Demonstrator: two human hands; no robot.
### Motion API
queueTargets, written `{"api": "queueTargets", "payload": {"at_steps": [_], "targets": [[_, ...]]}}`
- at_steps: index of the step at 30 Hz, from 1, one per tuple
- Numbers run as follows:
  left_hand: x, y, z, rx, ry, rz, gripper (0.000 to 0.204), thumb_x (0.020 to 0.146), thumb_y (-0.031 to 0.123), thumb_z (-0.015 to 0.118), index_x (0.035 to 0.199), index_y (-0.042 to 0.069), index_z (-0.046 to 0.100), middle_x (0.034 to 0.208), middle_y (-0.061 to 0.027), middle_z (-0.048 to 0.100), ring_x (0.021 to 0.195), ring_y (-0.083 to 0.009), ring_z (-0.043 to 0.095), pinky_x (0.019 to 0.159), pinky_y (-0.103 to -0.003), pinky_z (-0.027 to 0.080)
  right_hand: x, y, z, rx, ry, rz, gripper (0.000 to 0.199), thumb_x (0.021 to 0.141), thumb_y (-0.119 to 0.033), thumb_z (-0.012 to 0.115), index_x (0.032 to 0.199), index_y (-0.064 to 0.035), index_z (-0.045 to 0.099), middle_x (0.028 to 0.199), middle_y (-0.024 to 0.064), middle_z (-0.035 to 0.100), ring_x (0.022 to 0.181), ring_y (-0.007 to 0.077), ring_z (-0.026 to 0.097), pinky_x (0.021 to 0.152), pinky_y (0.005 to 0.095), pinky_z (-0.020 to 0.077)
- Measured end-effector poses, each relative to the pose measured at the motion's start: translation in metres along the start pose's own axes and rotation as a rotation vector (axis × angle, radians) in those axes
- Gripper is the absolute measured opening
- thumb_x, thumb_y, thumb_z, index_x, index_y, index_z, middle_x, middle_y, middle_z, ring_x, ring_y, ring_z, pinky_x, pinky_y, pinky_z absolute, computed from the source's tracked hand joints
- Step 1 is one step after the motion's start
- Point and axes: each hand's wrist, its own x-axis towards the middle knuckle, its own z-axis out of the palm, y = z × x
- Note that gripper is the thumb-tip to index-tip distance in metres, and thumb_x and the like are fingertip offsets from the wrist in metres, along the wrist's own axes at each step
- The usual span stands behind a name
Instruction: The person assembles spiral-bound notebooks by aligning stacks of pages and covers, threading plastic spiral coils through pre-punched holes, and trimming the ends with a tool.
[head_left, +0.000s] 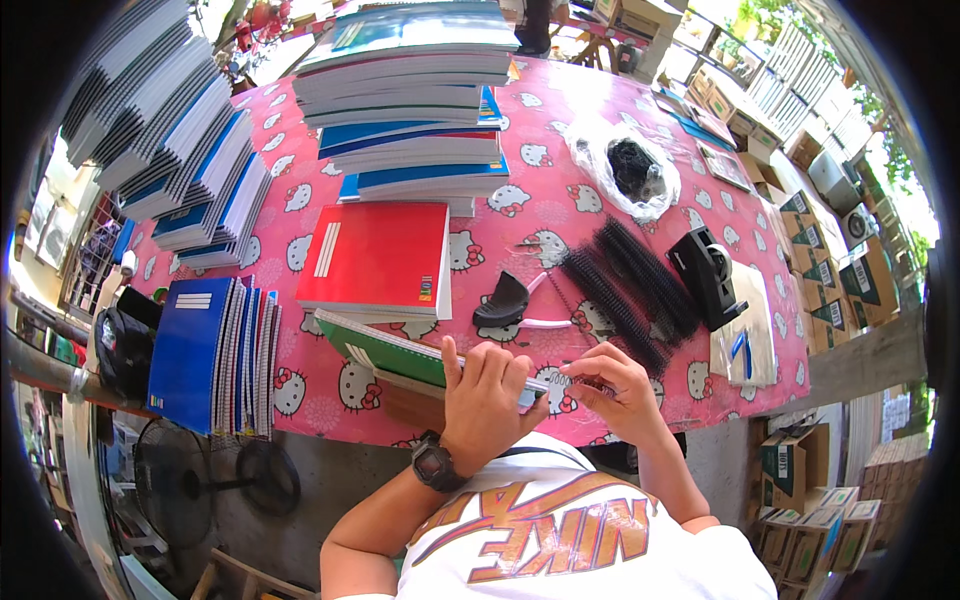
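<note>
A green notebook is held up on its edge at the near side of the table. My left hand is closed around its right end. At that end, my right hand pinches a thin black spiral coil at the row of holes. Beyond my hands lies a pair of pliers with pale pink handles, its head under a black piece. Two bundles of black spiral coils rest to the right of the pliers. Behind the green notebook is a pile topped by a red notebook.
Tall notebook stacks stand at the back and left, with blue spiral-bound notebooks nearer. On the right are a black tape dispenser, a blue-handled cutter and a plastic bag with black contents. A pink patterned cloth covers the table.
</note>
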Motion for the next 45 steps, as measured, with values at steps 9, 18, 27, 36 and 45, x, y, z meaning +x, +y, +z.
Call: {"api": "queueTargets", "payload": {"at_steps": [9,18,27,36,45], "targets": [[0.004,0.006,-0.014,-0.05,-0.011,0.007,0.04,0.072,0.031,0.07,0.105,0.011,0.059,0.102,-0.0044,0.055,0.107,-0.0225,0.05,0.108,-0.056,0.009,0.009,0.001,0.003,-0.103,-0.015,-0.049,0.025,0.073,0.0,0.07,0.097,-0.0052,0.065,0.084,0.0058,0.055,0.074,0.0154,0.057,0.064,0.0272,0.047],[0.003,-0.012,-0.026,-0.34,0.044,0.058,0.021,0.072,0.01,0.071,0.092,0.016,0.067,0.085,0.0025,0.064,0.086,-0.0157,0.06,0.103,-0.04,0.027,0.014,-0.001,0.0,-0.133,-0.102,-0.077,0.027,0.069,0.003,0.07,0.094,-0.0051,0.064,0.085,0.0058,0.054,0.077,0.0194,0.056,0.067,0.0299,0.0476],[0.003,-0.006,-0.023,-0.313,0.122,-0.012,0.021,0.069,0.013,0.074,0.088,0.017,0.068,0.084,0.0026,0.064,0.082,-0.0141,0.059,0.1,-0.038,0.026,0.012,-0.002,-0.001,-0.187,-0.212,-0.109,0.035,0.071,0.002,0.068,0.105,-0.0054,0.061,0.083,0.0087,0.055,0.076,0.0229,0.058,0.068,0.0338,0.0484],[0.0,-0.009,-0.035,-0.288,-0.048,0.088,0.017,0.071,0.025,0.073,0.087,0.021,0.066,0.081,0.0055,0.058,0.084,-0.0132,0.054,0.091,-0.042,0.023,0.015,-0.014,0.002,-0.082,-0.267,0.043,0.04,0.083,-0.007,0.063,0.122,-0.0062,0.053,0.081,0.0116,0.063,0.069,0.0198,0.061,0.063,0.0305,0.0492],[0.002,-0.008,-0.037,-0.185,-0.13,0.147,0.014,0.077,0.031,0.067,0.087,0.021,0.064,0.086,0.0063,0.057,0.09,-0.0121,0.054,0.101,-0.053,0.011,0.115,0.115,0.041,-0.844,-0.35,0.222,0.099,0.061,-0.061,0.072,0.136,-0.0074,0.034,0.143,0.0267,0.025,0.132,0.0421,0.024,0.102,0.0535,0.0261]]}}
